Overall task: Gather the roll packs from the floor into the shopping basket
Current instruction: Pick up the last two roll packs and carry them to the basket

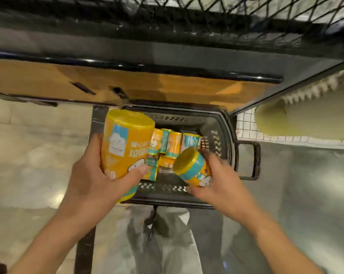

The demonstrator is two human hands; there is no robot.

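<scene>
The pale glossy floor (28, 155) carries the dark shopping basket (224, 123); roll packs (172, 143) lie inside.

Large yellow-orange plastic-wrapped roll pack (125, 143), held by the left hand (96, 180): white Chinese characters on its side, partly covered by the thumb, one resembling 垃; the rest not legible. Pale blue label panel above them carries a white cloud logo, small print too blurred to read. Other packs: print unreadable.
</scene>
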